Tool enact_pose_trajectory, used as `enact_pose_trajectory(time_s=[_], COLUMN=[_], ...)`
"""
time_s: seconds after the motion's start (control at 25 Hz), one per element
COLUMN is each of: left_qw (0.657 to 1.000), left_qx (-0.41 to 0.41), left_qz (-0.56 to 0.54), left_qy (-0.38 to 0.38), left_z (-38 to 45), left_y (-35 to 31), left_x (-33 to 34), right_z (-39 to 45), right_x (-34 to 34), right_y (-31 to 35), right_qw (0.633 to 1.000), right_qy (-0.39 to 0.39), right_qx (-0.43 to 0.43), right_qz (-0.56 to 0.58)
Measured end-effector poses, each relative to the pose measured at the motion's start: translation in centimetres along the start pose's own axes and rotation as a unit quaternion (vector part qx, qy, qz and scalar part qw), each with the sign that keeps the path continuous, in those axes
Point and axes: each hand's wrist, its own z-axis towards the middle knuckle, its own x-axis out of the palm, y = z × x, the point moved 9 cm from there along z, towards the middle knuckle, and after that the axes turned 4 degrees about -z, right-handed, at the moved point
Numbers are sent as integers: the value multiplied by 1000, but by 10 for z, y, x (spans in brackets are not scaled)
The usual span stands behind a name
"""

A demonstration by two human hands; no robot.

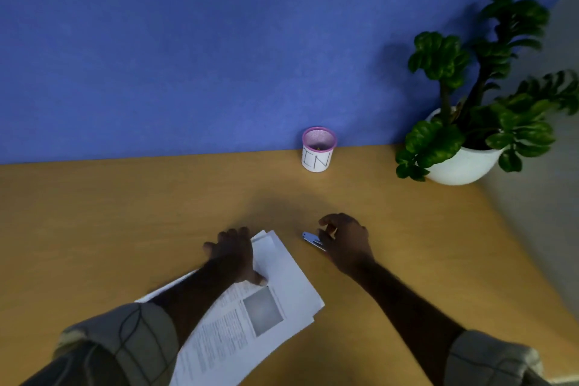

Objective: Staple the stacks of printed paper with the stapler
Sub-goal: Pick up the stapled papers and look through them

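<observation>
Yellow-tan wood of the desk (125, 213) fills the view, and both hands are down on it. The left hand (233, 255) lies on the stack of printed paper (282, 285), fingers curled over the stack's far left edge, thumb pressed flat on the top sheet; the sheets are fanned slightly and run back under the forearm toward the person. The right hand (344, 240) sits just right of the stack, apart from it, and the stapler (313, 241), silvery-blue, pokes out from under its fingers, pointing left toward the paper's far corner. Those fingers are bent loosely over the stapler's rear end; whether they actually grip it or only touch it cannot be told, the frame being blurred there. A gap of bare desk lies between stapler tip and paper. Well beyond the fingertips, against the blue wall (219, 41), stands a pink-rimmed mesh cup (317, 150) with a white label. Farther right of the fingers is a potted plant (470, 122) in a white bowl.
</observation>
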Motion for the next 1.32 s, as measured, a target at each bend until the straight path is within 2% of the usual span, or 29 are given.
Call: enact_pose_trajectory(time_s=[0.08,0.24,0.44,0.56,0.72,0.8,0.88,0.96,1.04,1.12,1.2,1.32], left_qw=[1000,997,979,970,935,916,883,830,765,703,667,632], left_qx=[-27,-31,-27,-16,36,67,94,128,171,218,247,234], left_qz=[-5,-47,-192,-237,-339,-376,-441,-527,-612,-673,-701,-734], left_qy=[-4,-46,-62,-59,-93,-123,-134,-127,-107,-74,-54,-76], left_z=[-2,-8,-20,-25,-42,-56,-74,-91,-107,-119,-126,-128], left_y=[9,19,18,25,32,33,35,38,41,40,40,46], left_x=[3,9,6,-5,-53,-82,-105,-123,-138,-149,-156,-159], right_z=[-9,-24,-36,-40,-33,-27,-24,-22,-25,-32,-32,-25], right_x=[1,10,19,25,13,3,-7,-16,-25,-36,-45,-53], right_y=[-1,2,1,-6,-3,1,13,29,54,80,99,114], right_qw=[1000,999,995,990,974,950,917,881,836,801,803,848], right_qy=[5,17,25,46,57,64,95,136,204,273,296,229], right_qx=[9,28,78,100,91,98,97,66,-16,-97,-125,-106], right_qz=[5,11,63,93,199,291,376,447,510,524,502,467])
